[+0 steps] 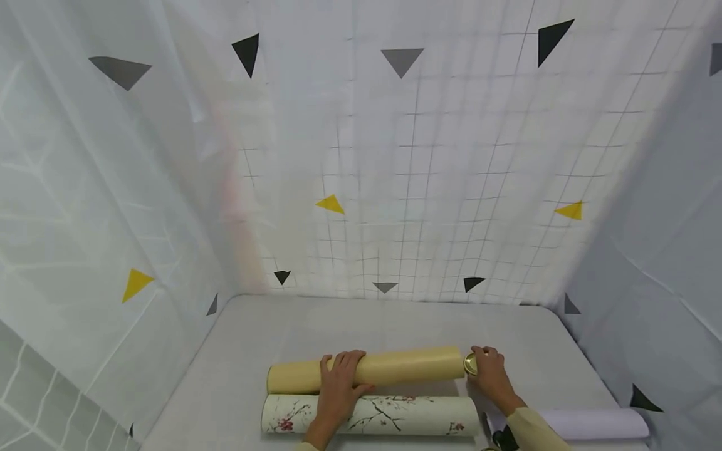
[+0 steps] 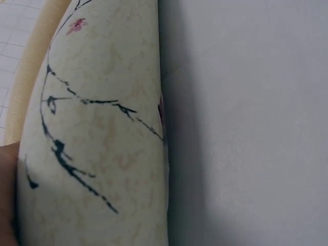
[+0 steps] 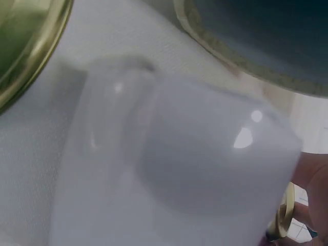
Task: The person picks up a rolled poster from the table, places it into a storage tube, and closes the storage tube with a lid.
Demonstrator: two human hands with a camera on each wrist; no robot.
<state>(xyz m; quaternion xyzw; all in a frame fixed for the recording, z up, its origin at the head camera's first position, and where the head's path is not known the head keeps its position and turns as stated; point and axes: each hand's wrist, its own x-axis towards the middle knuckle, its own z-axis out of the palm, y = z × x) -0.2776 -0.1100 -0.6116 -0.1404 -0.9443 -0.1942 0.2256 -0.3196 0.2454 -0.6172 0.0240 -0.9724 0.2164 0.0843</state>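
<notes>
A plain yellow paper roll [image 1: 408,365] lies crosswise on the table, just behind a cream wallpaper roll [image 1: 417,416] with blossom branches. My left hand [image 1: 340,385] grips the yellow roll left of its middle, fingers over the top and thumb on the near side. In the left wrist view the blossom roll [image 2: 102,154] fills the middle and only an edge of the hand [image 2: 7,195] shows. Beside the yellow roll's right end, my right hand [image 1: 493,376] holds a small round object with a shiny gold face [image 1: 470,364]. Its gold rim [image 3: 287,212] shows between the fingers in the right wrist view.
A white roll in glossy clear wrap [image 1: 592,424] lies at the front right, partly behind the right sleeve. Near that wrist are a black object [image 1: 506,438] and another gold-rimmed piece [image 3: 38,61]. White sheeting with coloured triangles hangs behind and at both sides.
</notes>
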